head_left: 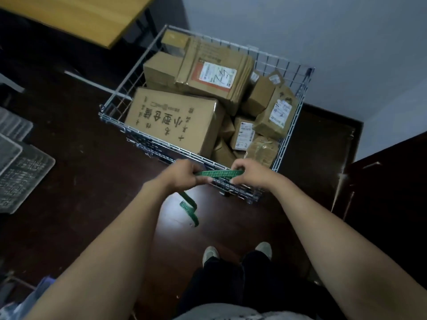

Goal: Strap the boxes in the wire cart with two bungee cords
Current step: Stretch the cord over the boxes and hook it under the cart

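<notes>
Grey shirt hem (231,314) at the bottom edge of the view. Beyond it are dark trousers (233,282) and two pale shoes (209,253), standing on a dark polished wood floor (87,172).

Item, left hand (182,174): fingers curled, pinching a green bungee cord (218,173).
Item, right hand (250,173): fingers curled, with thumb and fingertips pinching the same cord farther along.

Item, green bungee cord: flat, with a row of small holes.
- The stretch between the two hands runs nearly level, just above the near rim of the wire cart (104,116).
- The loose remainder hangs below the left hand and curls above the floor.

Item, wire cart: silver mesh with an open top. It stands on the floor close to a pale wall (335,42), directly ahead of the person.

Contents: cardboard boxes, piled unevenly.
- Large box (171,118) at near left, lying flat and printed with black Chinese characters.
- Flat carton (215,72) behind it, tilted and resting on other boxes, with a white and orange shipping label.
- Small labelled parcels (277,112) on the right side, leaning at various angles.

Surroundings:
- Yellow wooden tabletop (80,17) at upper left.
- Grey plastic crates (20,172) at the left edge.
- Dark wooden panel (392,185) at right, door or cabinet not discernible.
</notes>
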